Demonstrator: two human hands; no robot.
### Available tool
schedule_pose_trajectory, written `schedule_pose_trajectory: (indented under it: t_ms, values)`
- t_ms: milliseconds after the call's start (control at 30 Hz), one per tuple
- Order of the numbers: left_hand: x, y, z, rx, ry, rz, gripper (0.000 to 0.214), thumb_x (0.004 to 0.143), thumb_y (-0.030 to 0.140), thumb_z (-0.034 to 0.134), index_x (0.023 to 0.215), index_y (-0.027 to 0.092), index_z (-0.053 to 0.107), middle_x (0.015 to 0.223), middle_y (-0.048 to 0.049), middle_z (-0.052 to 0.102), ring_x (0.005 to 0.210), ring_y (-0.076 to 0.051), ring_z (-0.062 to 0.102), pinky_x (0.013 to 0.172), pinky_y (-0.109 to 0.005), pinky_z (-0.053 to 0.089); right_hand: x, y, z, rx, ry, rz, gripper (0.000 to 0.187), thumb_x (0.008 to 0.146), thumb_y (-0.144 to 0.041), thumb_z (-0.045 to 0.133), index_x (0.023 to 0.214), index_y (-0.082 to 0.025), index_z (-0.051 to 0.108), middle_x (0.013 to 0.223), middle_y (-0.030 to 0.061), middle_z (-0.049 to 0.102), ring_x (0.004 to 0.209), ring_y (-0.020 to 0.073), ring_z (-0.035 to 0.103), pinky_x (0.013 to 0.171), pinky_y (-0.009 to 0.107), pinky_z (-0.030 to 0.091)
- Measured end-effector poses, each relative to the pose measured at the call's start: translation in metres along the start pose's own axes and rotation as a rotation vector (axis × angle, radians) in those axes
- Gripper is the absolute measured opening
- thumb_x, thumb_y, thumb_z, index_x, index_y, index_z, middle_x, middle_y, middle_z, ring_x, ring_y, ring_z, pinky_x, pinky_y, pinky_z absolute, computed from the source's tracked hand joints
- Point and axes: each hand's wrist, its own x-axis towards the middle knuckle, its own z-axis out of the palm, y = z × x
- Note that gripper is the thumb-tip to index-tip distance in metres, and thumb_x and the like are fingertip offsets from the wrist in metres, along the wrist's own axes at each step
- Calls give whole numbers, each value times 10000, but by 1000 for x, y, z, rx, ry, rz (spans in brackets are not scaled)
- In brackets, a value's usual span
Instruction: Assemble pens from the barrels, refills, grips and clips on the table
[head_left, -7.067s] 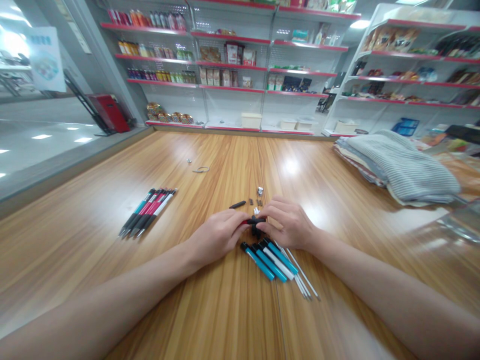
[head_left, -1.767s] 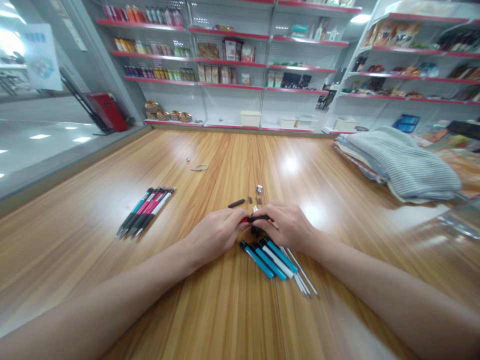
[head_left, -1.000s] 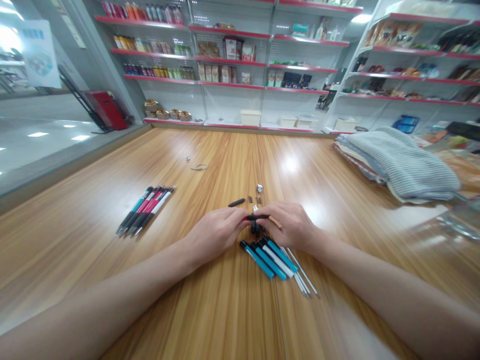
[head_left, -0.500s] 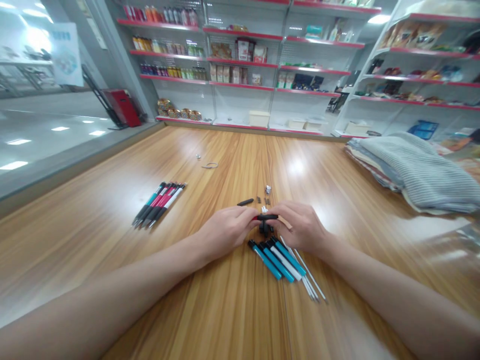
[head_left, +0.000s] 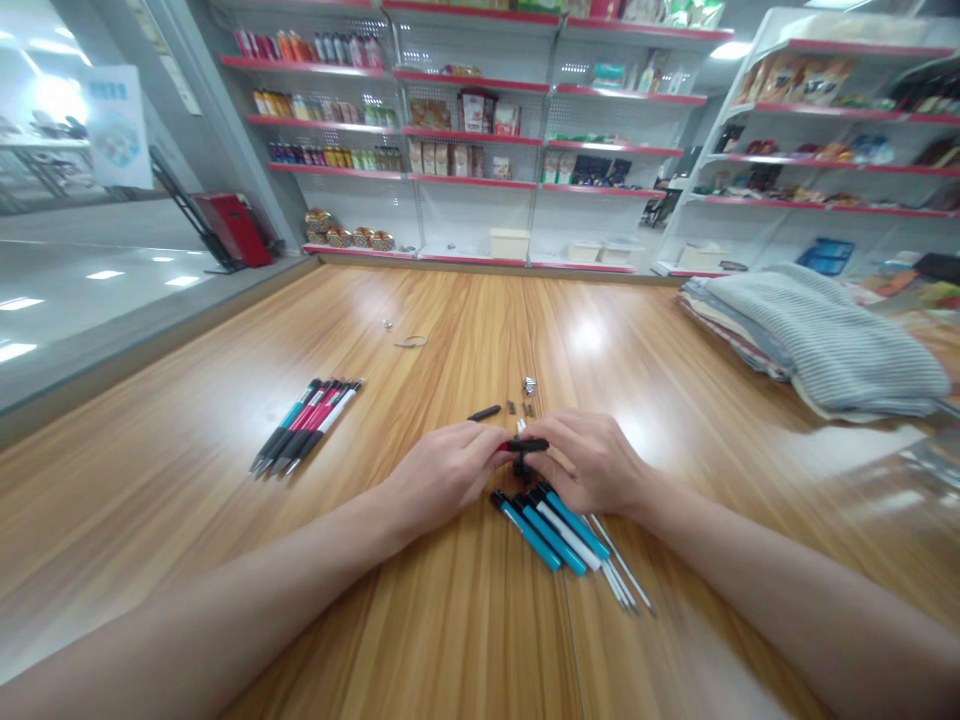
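My left hand [head_left: 442, 470] is closed on the red end of a pen [head_left: 531, 445]. At its black end, the fingers of my right hand [head_left: 600, 462] pinch the same pen, held level above the table. Small black parts [head_left: 520, 468] lie beneath it, partly hidden. Just nearer to me are several blue pen barrels [head_left: 538, 538] and a white barrel [head_left: 574, 540], with thin white refills [head_left: 624, 563] beside them. Beyond my hands lie a loose black grip [head_left: 484, 412], small dark pieces [head_left: 511, 407] and a cluster of silvery bits [head_left: 529, 386].
A row of several pens [head_left: 309, 425] lies left of my hands on the wooden table [head_left: 420, 620]. Farther back is a thin curled strip [head_left: 412, 341]. Folded cloths [head_left: 817, 335] are stacked at the right, and stocked shelves [head_left: 465, 135] stand behind the table.
The camera view has shifted slightly, so the scene sits a little lower and further left. Both hands keep the pen between them, with little visible motion.
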Motion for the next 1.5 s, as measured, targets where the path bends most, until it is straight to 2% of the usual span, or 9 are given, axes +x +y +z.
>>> schedule_pose_trajectory:
  t_ms: [233, 333, 467, 600, 800, 900, 1033, 1300, 1500]
  values:
    - [-1, -1, 1, 2, -14, 8, 144, 963, 228, 445, 894, 153, 547, 799, -35, 599, 729, -148, 560, 654, -267, 446, 1, 0, 1, -9, -7, -4, 161, 920, -293, 511, 849, -166, 580, 746, 41, 600, 693, 156, 526, 603, 279, 333]
    - [-1, -1, 2, -3, -28, 13, 146, 961, 230, 448, 881, 156, 545, 787, -30, 592, 725, -150, 555, 656, -271, 442, 0, 2, 0, -31, 12, 0, 262, 939, -258, 473, 696, -175, 527, 639, 14, 548, 601, 132, 473, 569, 281, 286]
    - [-2, -2, 2, 4, -21, 2, 156, 960, 234, 450, 860, 155, 540, 773, -28, 588, 705, -148, 549, 629, -268, 433, -1, 2, -2, -12, -37, -11, 173, 912, -321, 530, 837, -169, 569, 735, 28, 596, 678, 144, 511, 589, 274, 295]
    - [-1, 0, 1, 1, -33, 23, 156, 961, 238, 449, 861, 163, 542, 776, -23, 602, 696, -142, 562, 618, -260, 433, -3, 2, 1, -66, -24, 14, 316, 945, -255, 451, 642, -177, 490, 585, 0, 512, 562, 120, 437, 557, 287, 250]
    - [-3, -1, 0, 49, -33, -70, 144, 958, 277, 456, 958, 182, 563, 832, -30, 654, 759, -160, 627, 652, -262, 462, -6, 19, 3, 60, 103, 294, 256, 949, -249, 440, 724, -171, 535, 656, 10, 569, 586, 115, 497, 574, 252, 328]
    - [-3, -6, 0, 86, -35, -173, 202, 952, 335, 469, 1073, 200, 559, 877, -35, 683, 755, -169, 653, 643, -264, 468, -7, 28, 3, 55, 54, 393, 69, 863, -236, 571, 828, -176, 579, 745, 12, 618, 660, 134, 549, 617, 250, 379]
    - [-2, -6, 0, 105, -96, -197, 205, 964, 344, 437, 1000, 199, 577, 843, -35, 680, 721, -169, 651, 607, -256, 450, -8, 30, 8, 43, -43, 434, 54, 819, -225, 622, 854, -188, 604, 775, 13, 629, 702, 150, 573, 644, 263, 407]
    - [0, -3, -2, 103, -119, -184, 218, 975, 318, 404, 920, 184, 567, 810, -40, 668, 684, -155, 640, 579, -236, 421, -7, 25, 11, -30, -119, 463, 50, 858, -187, 580, 808, -191, 586, 832, 24, 623, 759, 158, 573, 640, 269, 388]
    - [-1, -2, -2, 110, -124, -187, 225, 972, 319, 407, 896, 183, 571, 799, -38, 664, 662, -154, 625, 566, -239, 408, -3, 18, 7, 89, 38, 279, 62, 917, -186, 522, 906, -179, 582, 866, 44, 635, 810, 162, 579, 702, 283, 430]
